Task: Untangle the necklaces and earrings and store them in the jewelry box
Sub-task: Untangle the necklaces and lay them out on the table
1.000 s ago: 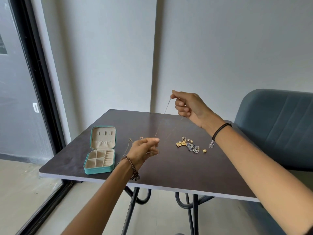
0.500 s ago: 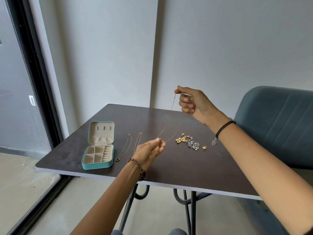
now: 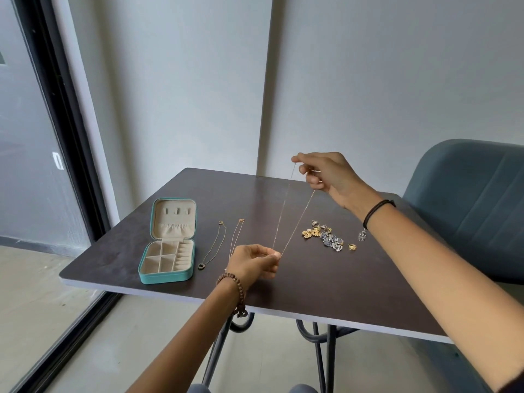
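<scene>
Between both pinching hands [image 3: 255, 260], chain [image 3: 295, 219].

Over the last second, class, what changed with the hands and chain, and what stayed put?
The left hand drew back toward the table edge, uncovering two laid-out necklaces. The chain stays stretched between both hands; the right hand stays raised. Box and earrings unmoved.

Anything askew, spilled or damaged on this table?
Nothing stands out. The jewelry box lies open and empty-looking, two necklaces lie straight beside it, and the earrings sit heaped, awaiting sorting.
</scene>
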Demonstrator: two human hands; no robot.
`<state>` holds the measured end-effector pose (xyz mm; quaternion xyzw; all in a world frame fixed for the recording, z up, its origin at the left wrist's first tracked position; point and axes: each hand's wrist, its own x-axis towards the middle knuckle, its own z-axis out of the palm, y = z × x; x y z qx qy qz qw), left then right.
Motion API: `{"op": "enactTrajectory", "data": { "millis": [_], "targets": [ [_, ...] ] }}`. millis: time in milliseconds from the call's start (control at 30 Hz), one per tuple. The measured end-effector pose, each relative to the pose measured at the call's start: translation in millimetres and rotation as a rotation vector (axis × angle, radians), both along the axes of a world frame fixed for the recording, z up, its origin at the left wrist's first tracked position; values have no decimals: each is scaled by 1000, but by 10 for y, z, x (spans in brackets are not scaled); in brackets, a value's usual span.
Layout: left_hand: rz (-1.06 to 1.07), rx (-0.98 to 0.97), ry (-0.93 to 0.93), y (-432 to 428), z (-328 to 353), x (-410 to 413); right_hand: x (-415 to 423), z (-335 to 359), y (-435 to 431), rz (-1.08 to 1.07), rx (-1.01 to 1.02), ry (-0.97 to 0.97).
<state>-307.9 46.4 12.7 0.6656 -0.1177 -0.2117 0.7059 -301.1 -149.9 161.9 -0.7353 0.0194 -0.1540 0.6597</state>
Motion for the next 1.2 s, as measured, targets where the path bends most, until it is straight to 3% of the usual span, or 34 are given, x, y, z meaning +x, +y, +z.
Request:
{"op": "enactTrajectory", "data": {
  "millis": [200,433,800,1067,1200],
  "targets": [
    [26,490,-361,14,-127,60,288,-210,-69,-10,-191,70],
    [-8,770,-461,-4,-81,114,674,-589,-209,-28,-363,181],
    [-31,974,-473,-79,-68,174,1082,-1262,-296,-21,-665,271],
    [-80,922,-733,-62,-128,117,1164,-1397,-385,-53,-868,254],
    [-109,901,-758,-76,-109,131,1210,-1474,-403,-67,-871,225]
  ]
}}
